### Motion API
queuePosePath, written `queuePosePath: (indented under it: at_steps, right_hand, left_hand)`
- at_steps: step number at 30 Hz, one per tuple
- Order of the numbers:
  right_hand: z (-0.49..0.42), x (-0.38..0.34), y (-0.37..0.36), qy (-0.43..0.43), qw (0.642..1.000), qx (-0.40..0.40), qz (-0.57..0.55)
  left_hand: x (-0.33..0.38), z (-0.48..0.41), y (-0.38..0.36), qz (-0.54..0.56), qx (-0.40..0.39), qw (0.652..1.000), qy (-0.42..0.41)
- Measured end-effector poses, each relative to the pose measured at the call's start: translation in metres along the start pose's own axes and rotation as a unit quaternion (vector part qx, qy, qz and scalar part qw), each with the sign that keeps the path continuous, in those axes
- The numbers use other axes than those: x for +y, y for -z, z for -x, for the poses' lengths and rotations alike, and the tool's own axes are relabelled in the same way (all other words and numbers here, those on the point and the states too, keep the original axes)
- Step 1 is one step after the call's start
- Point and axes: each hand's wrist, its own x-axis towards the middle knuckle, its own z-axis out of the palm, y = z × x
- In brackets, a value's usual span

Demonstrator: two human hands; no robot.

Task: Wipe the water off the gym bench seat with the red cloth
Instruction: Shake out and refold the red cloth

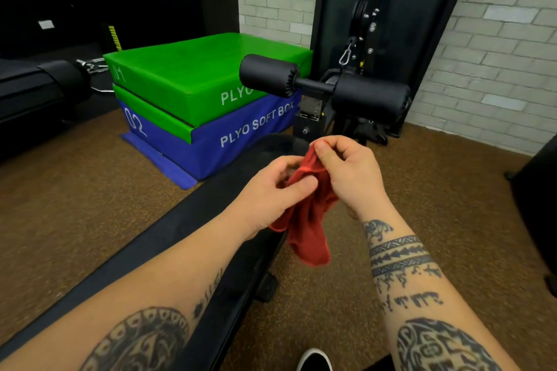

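Two hands hold the red cloth in the air, just above the far part of the gym bench seat. The right hand pinches the cloth's top edge between thumb and forefinger, a narrow grip closed on fabric. The left hand has its thumb pressed across a lower fold, its grip likewise closed on the cloth. Most of the cloth hangs loose and bunched below both hands, its free end dangling past the bench's right edge, over the brown floor.

The relation that matters: the seat lies below and to the left of the grip. It is a long black pad whose axis runs from the near left corner of the view up toward the padded leg rollers at the far end. The left hand is directly over the pad and is the nearer of the two; the right hand sits over the pad's right edge or just off it. The cloth is not touching the seat, as far as can be told.

No water is discernible on the dark surface, so where the wet patch lies cannot be told. Wiping appears not yet begun. My reading is that the hands are gathering or spreading the cloth, and the next move calls for lowering it leftward onto the pad and stroking along that long axis.
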Motion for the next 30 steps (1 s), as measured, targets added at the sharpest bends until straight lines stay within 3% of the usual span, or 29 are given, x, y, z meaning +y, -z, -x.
queuePosePath:
  at_steps: [4, 5, 7, 10, 13, 16, 19, 22, 25, 28, 30]
  right_hand:
    - [-0.009, 0.007, 0.001, -0.087, 0.991, 0.071, -0.068]
    - [-0.012, 0.009, 0.003, -0.118, 0.985, 0.085, -0.093]
    - [-0.016, 0.011, 0.009, -0.183, 0.972, 0.075, -0.128]
    - [-0.013, 0.01, 0.018, -0.262, 0.951, -0.092, -0.133]
    - [-0.002, 0.009, 0.027, -0.267, 0.912, -0.299, -0.081]
    - [0.003, 0.01, 0.033, -0.277, 0.886, -0.369, -0.047]
    - [0.0, 0.011, 0.033, -0.279, 0.89, -0.317, -0.172]
    - [-0.009, 0.015, 0.031, -0.291, 0.889, -0.194, -0.297]
    - [-0.013, 0.017, 0.027, -0.342, 0.871, -0.158, -0.313]
    - [-0.016, 0.02, 0.028, -0.384, 0.858, -0.111, -0.322]
    - [-0.019, 0.023, 0.034, -0.391, 0.853, -0.09, -0.333]
  left_hand:
    - [-0.006, -0.008, 0.001, -0.228, 0.045, 0.973, 0.009]
    - [-0.006, -0.009, 0.004, -0.22, 0.053, 0.974, 0.022]
    - [0.0, -0.01, 0.01, -0.097, 0.063, 0.991, 0.068]
    - [0.019, -0.015, 0.018, 0.035, 0.065, 0.989, 0.128]
    - [0.033, -0.024, 0.025, 0.096, 0.101, 0.975, 0.172]
    - [0.038, -0.03, 0.031, 0.099, 0.135, 0.963, 0.209]
    - [0.035, -0.029, 0.044, 0.152, 0.116, 0.949, 0.251]
    - [0.021, -0.012, 0.053, 0.124, -0.038, 0.942, 0.31]
    - [0.006, -0.001, 0.05, 0.072, -0.135, 0.936, 0.318]
    - [0.004, -0.002, 0.049, 0.049, -0.17, 0.932, 0.316]
    - [0.005, -0.004, 0.052, 0.049, -0.136, 0.938, 0.316]
